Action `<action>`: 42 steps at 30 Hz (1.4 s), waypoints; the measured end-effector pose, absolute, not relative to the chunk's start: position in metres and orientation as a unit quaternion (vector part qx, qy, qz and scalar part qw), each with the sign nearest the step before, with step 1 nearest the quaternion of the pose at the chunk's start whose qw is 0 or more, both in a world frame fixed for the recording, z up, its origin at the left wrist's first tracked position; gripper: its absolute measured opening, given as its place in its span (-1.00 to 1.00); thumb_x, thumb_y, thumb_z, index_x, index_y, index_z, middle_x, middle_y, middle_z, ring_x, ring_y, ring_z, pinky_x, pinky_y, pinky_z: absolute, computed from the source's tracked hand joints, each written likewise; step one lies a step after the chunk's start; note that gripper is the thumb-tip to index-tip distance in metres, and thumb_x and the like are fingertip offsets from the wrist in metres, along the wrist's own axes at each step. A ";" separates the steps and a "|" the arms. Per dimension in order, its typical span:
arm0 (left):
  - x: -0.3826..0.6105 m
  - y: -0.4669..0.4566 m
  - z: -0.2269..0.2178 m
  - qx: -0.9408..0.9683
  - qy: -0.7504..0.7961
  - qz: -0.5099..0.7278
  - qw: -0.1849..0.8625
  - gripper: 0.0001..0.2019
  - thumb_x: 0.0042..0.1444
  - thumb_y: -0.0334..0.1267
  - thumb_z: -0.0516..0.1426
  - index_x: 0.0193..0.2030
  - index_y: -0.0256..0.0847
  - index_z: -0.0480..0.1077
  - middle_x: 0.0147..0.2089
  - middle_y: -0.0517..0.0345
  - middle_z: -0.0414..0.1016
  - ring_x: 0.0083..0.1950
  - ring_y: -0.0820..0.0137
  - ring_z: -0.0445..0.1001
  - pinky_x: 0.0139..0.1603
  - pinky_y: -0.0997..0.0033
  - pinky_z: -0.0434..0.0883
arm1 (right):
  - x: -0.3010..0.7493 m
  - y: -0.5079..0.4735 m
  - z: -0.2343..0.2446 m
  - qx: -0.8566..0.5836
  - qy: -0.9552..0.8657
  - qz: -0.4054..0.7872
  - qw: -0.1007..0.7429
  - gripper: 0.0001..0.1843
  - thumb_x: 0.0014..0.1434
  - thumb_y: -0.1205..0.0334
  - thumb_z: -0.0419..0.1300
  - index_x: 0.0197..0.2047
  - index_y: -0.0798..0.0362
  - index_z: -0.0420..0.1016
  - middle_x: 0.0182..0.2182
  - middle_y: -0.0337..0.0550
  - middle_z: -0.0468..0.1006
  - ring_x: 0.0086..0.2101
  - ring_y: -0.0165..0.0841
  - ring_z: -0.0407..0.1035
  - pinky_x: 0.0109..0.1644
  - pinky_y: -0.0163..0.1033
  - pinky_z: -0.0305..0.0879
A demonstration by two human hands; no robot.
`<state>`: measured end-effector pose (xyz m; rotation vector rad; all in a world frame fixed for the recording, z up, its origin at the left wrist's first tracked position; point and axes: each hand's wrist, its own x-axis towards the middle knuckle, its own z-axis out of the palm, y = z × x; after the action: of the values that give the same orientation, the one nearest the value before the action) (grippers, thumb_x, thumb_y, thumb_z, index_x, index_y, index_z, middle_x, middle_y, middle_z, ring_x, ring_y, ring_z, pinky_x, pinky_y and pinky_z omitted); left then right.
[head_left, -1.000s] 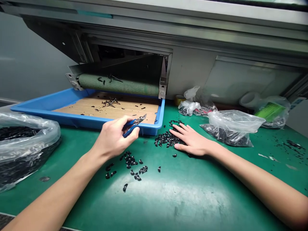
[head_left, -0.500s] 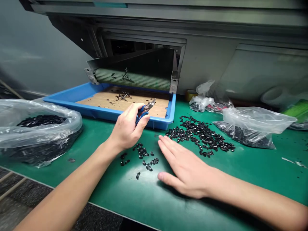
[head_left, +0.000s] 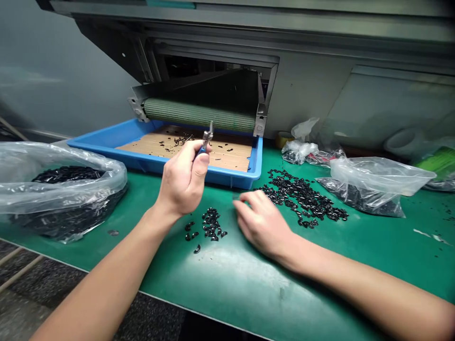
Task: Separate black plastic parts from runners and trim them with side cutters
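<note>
On the green tabletop [head_left: 231, 289], a blue plastic tray [head_left: 234, 180] holds black scraps [head_left: 182, 140], a clear plastic bag [head_left: 115, 168] black pieces [head_left: 71, 174]. Left hand [head_left: 183, 177] grips blue-handled metal pliers [head_left: 208, 136]; right hand [head_left: 261, 222] curls between 2 piles of glossy black crescents [head_left: 309, 194], its hold unclear.

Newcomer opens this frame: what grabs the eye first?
Probably the bright blue tray beneath the green roller, with the left hand holding blue-handled pliers in front of it. Next, the glossy black pieces spread on the green table beside the right hand, and the open plastic bag at far left.
</note>
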<state>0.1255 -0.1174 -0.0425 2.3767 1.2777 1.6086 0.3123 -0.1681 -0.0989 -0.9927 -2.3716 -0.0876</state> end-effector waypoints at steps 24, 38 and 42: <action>0.166 -0.207 -0.068 0.948 0.284 0.048 -0.139 -0.70 0.35 -0.07 -0.01 -0.08 -0.22 0.42 -0.22 0.04 0.39 -0.25 0.21 0.33 -0.22 0.15 0.20 | 0.441 -0.231 -0.094 -0.321 -0.898 0.194 0.229 -0.83 0.38 0.38 0.04 -0.08 0.08 0.44 -0.17 -0.05 0.49 -0.17 -0.34 0.34 -0.09 -0.24 0.36; 0.182 -0.199 -0.076 0.960 0.246 0.025 -0.130 -0.66 0.35 -0.04 -0.01 -0.09 -0.26 0.44 -0.22 0.01 0.42 -0.26 0.23 0.29 -0.26 0.16 0.16 | 0.446 -0.229 -0.098 -0.380 -0.868 0.203 0.248 -0.83 0.35 0.29 0.14 -0.18 0.00 0.58 -0.27 -0.12 0.54 -0.28 -0.36 0.44 -0.21 -0.28 0.38; 0.186 -0.198 -0.076 0.963 0.240 0.020 -0.119 -0.65 0.36 -0.04 -0.03 -0.07 -0.26 0.43 -0.22 0.02 0.42 -0.26 0.24 0.29 -0.27 0.17 0.15 | 0.446 -0.229 -0.099 -0.397 -0.856 0.204 0.259 -0.86 0.33 0.29 0.17 -0.16 0.00 0.59 -0.25 -0.12 0.55 -0.26 -0.35 0.45 -0.19 -0.27 0.39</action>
<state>0.1860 -0.1981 -0.0760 3.2786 0.8175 0.0673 0.4458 -0.2294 -0.0992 -1.0771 -2.3204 0.5540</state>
